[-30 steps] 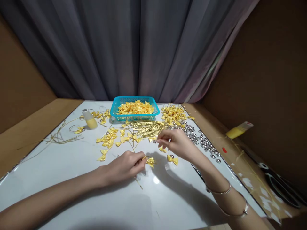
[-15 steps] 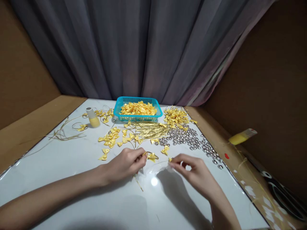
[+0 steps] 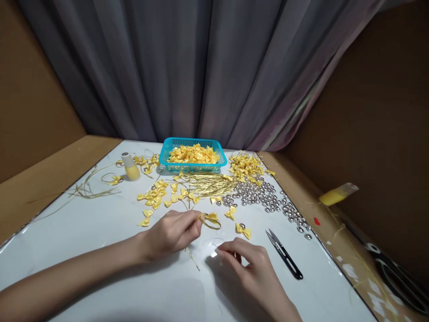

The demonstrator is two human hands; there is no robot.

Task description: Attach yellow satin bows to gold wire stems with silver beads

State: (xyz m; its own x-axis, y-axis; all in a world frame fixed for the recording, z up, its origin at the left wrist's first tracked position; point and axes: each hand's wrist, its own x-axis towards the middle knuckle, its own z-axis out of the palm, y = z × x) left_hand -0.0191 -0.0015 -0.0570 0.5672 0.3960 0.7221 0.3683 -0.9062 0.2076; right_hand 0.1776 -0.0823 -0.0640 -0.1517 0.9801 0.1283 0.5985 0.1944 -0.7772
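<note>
My left hand (image 3: 179, 230) is closed, its fingertips pinching a looped gold cord (image 3: 214, 227). A yellow satin bow (image 3: 211, 218) sits at that loop, just right of the fingers. Below the hand, a loose gold cord end (image 3: 193, 260) sticks out over the table. My right hand (image 3: 246, 261) is lower and to the right, thumb and forefinger pinched on a thin needle-like piece, too fine to make out fully. Another yellow bow (image 3: 243, 231) with a silver ring lies just beyond the right hand. Black thread snips (image 3: 284, 255) rest to its right.
A blue basket (image 3: 193, 166) of yellow bows stands at the back. Before it lie gold cords (image 3: 209, 184), silver rings (image 3: 258, 193) and a bow pile (image 3: 246, 165). A glue-like bottle (image 3: 130, 167) stands left. Scissors (image 3: 395, 277) and another bottle (image 3: 338, 194) are off the right edge.
My right hand has moved down and left, away from the bow with the ring, uncovering it and the snips. My left hand keeps its hold; its cord loop has turned slightly.
</note>
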